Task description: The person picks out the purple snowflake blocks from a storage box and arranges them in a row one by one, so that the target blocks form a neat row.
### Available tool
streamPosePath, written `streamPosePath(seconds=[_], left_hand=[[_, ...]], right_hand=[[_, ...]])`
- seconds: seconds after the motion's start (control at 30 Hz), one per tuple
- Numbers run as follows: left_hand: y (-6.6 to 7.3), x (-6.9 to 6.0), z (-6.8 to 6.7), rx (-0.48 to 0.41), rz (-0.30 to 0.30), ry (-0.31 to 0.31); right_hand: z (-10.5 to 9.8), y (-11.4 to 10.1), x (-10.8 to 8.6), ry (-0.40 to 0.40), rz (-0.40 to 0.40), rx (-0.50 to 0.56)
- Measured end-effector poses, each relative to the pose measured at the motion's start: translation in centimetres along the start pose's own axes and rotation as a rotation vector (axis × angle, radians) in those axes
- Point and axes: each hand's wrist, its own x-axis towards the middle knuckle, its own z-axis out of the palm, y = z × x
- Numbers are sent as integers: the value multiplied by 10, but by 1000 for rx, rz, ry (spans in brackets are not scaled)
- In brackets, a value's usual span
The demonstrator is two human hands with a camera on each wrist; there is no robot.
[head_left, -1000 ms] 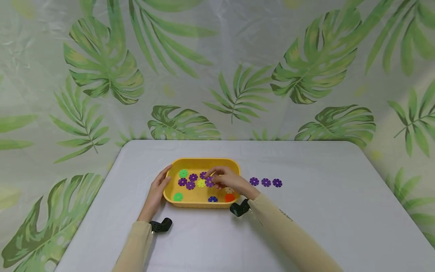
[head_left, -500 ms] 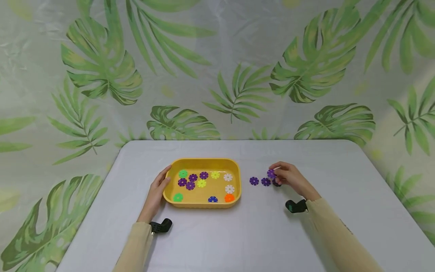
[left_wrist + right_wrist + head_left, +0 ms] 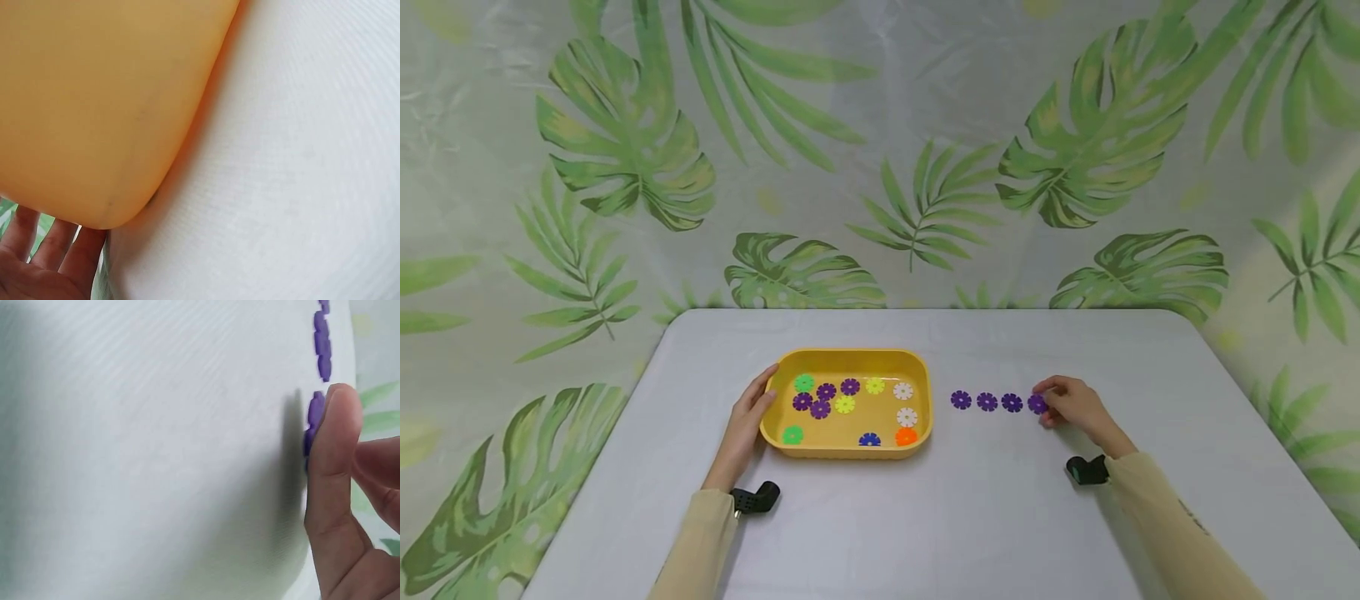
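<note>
With thumb and fingers my right hand (image 3: pixel 1075 407) pinches a purple notched plastic disc (image 3: pixel 1037 403) at the right end of a row of purple discs (image 3: pixel 987 402) on the table. In the right wrist view the thumb (image 3: pixel 334 444) covers part of that disc. A yellow tray (image 3: pixel 850 452) stands to the left, holding loose notched discs: purple (image 3: pixel 826 392), green (image 3: pixel 803 383), yellow (image 3: pixel 875 386), white (image 3: pixel 907 417), orange (image 3: pixel 906 437) and blue (image 3: pixel 869 440). At its left side my left hand (image 3: pixel 747 425) rests against the rim, and its fingers (image 3: pixel 81 256) look straight in the left wrist view.
A white cloth covers the table (image 3: pixel 880 533). Behind it hangs a leaf-patterned backdrop (image 3: pixel 925 192). Black wrist cameras sit on the left wrist (image 3: pixel 756 497) and right wrist (image 3: pixel 1087 471).
My right hand has carried a purple disc out of the tray, rightward past the row, and down to its right end. The left hand and the tray have stayed in place.
</note>
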Motion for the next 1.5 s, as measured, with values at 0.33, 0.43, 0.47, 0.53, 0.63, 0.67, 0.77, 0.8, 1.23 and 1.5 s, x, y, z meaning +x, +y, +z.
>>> streamPosePath(seconds=[0.33,0.43,0.47,0.53,0.63,0.67,0.77,0.8,1.23,1.5], left_hand=[[0,0,0,7,-7,5],[-1,1,0,0,-6,3],[-1,1,0,-2,-5,1],[-2,2,0,-4,-5,-1],[-2,3,0,-3,1,-2],[-2,3,0,-2,4,-2],[-1,3,0,3,8,-2],[-1,3,0,4,8,-2],[-5,3,-1,14,2,8],[-29,14,-6,31,27,19]], right_hand=[[14,-53,3,-69,-114,192],[29,-79,8,-134,-142,211],[36,-89,10,-157,-146,221],[49,-107,15,-205,-156,241],[72,-133,23,-279,-168,275],[80,-141,26,-301,-172,283],[105,-160,34,-362,-183,296],[114,-165,37,-381,-182,298],[209,-198,62,-619,-84,152],[225,-202,72,-640,-13,85]])
